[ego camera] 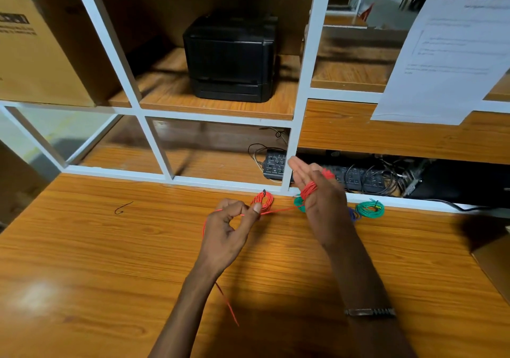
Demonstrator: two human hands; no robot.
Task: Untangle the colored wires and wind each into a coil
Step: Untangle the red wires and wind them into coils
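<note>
My left hand (230,229) pinches a red wire (278,211) between thumb and fingers. The wire runs taut to my right hand (317,192), whose fingers are straight and raised, with several turns of red wire (310,189) wound around them. The wire's loose tail (227,304) trails down along my left forearm over the wooden table (110,261). A finished red coil (263,201) lies by the shelf frame just behind my left hand. A green coil (369,208) lies right of my right hand. A blue wire (354,214) and another green wire (298,203) are partly hidden by that hand.
A white shelf frame (292,148) rises along the table's far edge. Behind it sit a black printer (230,57), a keyboard (276,164) and tangled cables (386,178). A paper sheet (452,48) hangs at upper right. A small black hook mark (122,208) is on the table at left.
</note>
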